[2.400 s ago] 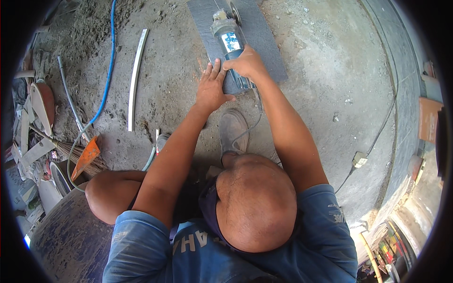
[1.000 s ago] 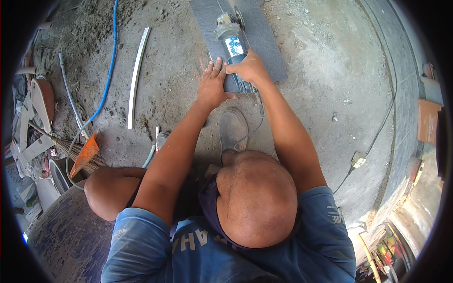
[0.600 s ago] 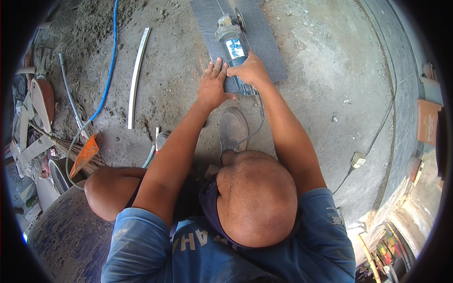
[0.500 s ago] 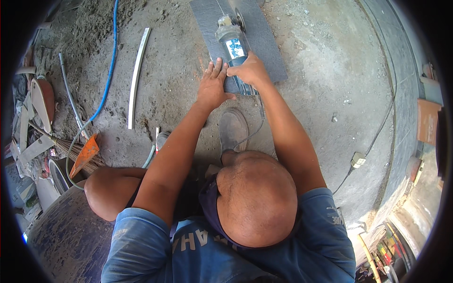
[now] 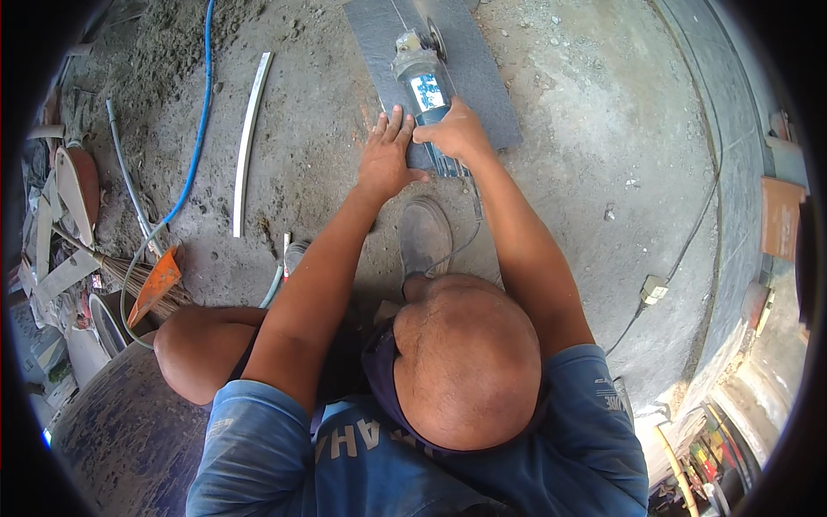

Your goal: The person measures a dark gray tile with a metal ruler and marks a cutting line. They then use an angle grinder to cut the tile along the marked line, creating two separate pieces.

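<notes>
A blue angle grinder [image 5: 424, 93] with a grey gear head lies along a dark grey stone-look tile [image 5: 491, 95] on the ground. My right hand [image 5: 457, 133] is wrapped round the grinder's rear body. At the far end its disc stands on edge over the tile, where a thin pale line runs away from the tool. My left hand [image 5: 388, 157] rests flat at the tile's left edge, fingers stretched out and close beside the grinder. From the tool's rear a cord [image 5: 476, 226] runs down past my shoe [image 5: 425, 234].
Left of me lie a white strip [image 5: 251, 146], a blue hose [image 5: 205, 112], a broom, an orange scoop [image 5: 157, 283] and scrap pieces. A cord with a pale connector [image 5: 654, 290] runs along the right. Brownish blocks [image 5: 781, 220] stand at the right rim.
The grinder and my right hand have shifted very slightly toward me over the tile. My left hand stays in place at the tile's edge.
</notes>
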A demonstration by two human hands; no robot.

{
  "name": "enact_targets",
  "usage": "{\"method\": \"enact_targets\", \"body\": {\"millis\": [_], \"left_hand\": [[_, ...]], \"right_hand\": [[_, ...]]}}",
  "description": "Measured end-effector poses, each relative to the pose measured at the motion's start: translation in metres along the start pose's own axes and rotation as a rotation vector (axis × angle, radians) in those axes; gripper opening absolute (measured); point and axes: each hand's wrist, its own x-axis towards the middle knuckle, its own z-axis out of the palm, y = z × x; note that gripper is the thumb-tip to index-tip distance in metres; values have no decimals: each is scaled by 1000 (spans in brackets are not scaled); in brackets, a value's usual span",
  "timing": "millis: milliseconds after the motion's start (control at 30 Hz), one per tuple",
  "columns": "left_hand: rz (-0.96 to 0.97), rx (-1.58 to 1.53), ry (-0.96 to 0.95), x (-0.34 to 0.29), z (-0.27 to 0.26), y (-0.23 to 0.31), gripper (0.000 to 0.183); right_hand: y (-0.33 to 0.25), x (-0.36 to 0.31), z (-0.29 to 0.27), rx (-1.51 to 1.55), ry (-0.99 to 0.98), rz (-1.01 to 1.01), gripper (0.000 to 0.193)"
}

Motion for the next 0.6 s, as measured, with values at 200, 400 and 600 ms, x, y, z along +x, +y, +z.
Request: {"method": "enact_targets", "body": {"millis": [200,400,600], "left_hand": [[4,1,-2,0,1,-2,118],[0,-3,8,0,-1,0,116],[5,1,15,0,1,0,116]], "right_hand": [[-1,-1,0,4,-2,8,97],[-3,-1,-3,14,-26,8,96],[5,-2,4,-19,38,-20,92]]}}
